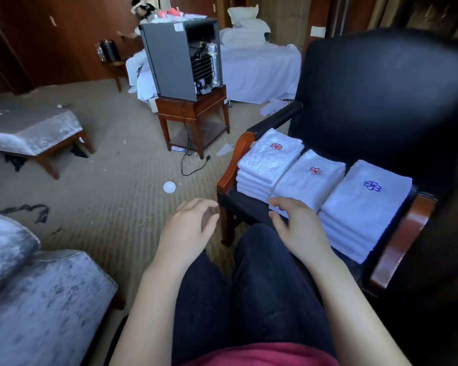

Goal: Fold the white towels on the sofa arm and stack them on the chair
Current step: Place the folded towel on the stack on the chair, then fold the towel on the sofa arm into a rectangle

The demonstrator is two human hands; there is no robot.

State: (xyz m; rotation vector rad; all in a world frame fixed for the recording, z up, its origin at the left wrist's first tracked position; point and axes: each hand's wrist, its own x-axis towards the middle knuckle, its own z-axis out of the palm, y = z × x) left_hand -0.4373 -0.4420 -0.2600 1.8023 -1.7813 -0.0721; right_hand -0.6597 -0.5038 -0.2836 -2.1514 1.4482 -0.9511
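Black armchair (381,88): three folded white towel stacks (310,178) on seat. Right hand (299,228) at seat front, left hand (189,225) beside its front corner; both empty, fingers loosely spread.

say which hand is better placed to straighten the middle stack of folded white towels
Probably right: the right hand is at the front of the middle stack, the left hand over beige carpet.
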